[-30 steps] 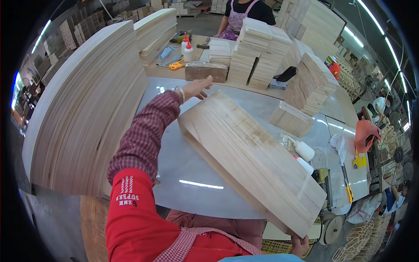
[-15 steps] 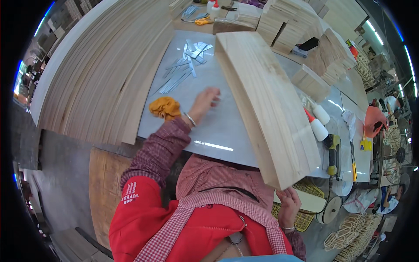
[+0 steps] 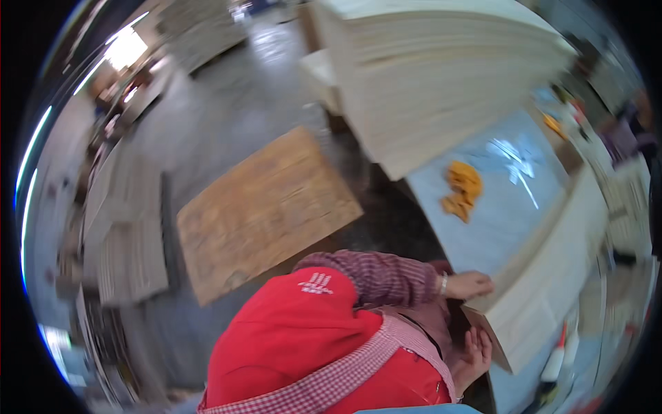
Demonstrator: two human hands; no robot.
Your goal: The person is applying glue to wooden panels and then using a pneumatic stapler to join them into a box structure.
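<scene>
A long pale wooden box (image 3: 545,303) lies aslant on the light table (image 3: 469,234), its near end toward me. At the corner of that end is my left hand (image 3: 471,284), fingers together and closed on the edge. Just below, my right hand (image 3: 476,350) is beside the end face with its fingers apart and stretched; I cannot tell whether it touches the wood. A crumpled orange cloth (image 3: 463,186) and several thin metal strips (image 3: 516,165) lie on the table beyond the left hand.
A tall stack of boards (image 3: 448,76) borders the table's far left side. On the floor to the left lies a brown board (image 3: 269,214), with stacked panels (image 3: 131,255) beyond it. A red-tipped white bottle (image 3: 554,362) stands right of the box.
My view has swung left, bringing more floor into sight. My left hand has come back from over the table to the box's near end, close to my right hand.
</scene>
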